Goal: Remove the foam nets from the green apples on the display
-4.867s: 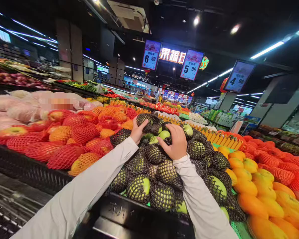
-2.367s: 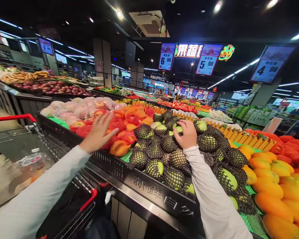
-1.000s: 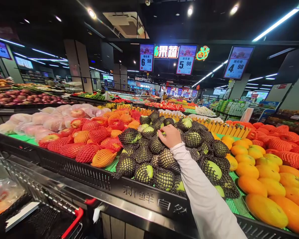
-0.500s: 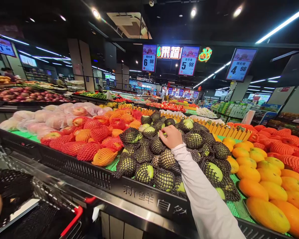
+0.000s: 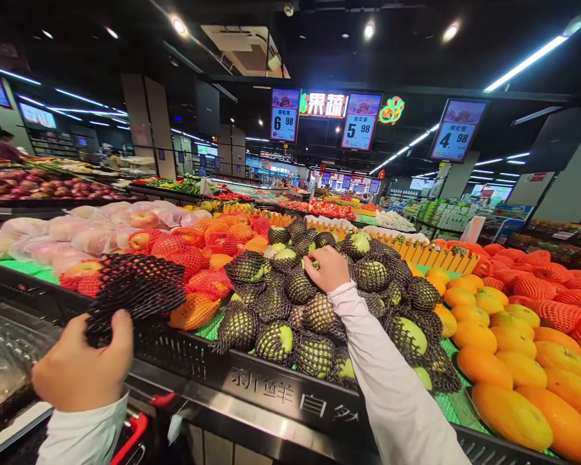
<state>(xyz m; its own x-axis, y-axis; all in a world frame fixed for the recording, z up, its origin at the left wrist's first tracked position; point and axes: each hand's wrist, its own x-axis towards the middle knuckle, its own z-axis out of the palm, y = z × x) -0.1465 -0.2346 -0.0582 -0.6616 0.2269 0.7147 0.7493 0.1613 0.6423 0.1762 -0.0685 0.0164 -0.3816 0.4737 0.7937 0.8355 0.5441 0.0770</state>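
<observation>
Raised at the lower left, my left hand [image 5: 90, 358] is closed around the end of a black foam net sleeve [image 5: 145, 287], with no fruit visible inside it. My right hand [image 5: 326, 268] reaches into a heap of green apples [image 5: 275, 342], most wrapped in black foam nets. Its fingers are curled down at the top of the heap, seemingly round a netted apple; the fingertips are partly hidden. Just below the thumb lies another netted green apple [image 5: 303, 285].
Red and orange net-wrapped fruit [image 5: 188, 261] and bagged apples [image 5: 97, 236] lie left of the heap; oranges [image 5: 508, 374] lie right. A black crate wall [image 5: 198, 358] runs in front. A shopping cart's red part [image 5: 133, 436] shows below. Price signs [image 5: 361, 123] hang overhead.
My left hand has come up from the lower left edge, bringing the black net sleeve above the cart and in front of the crate. My right hand stays at the same spot on the apples.
</observation>
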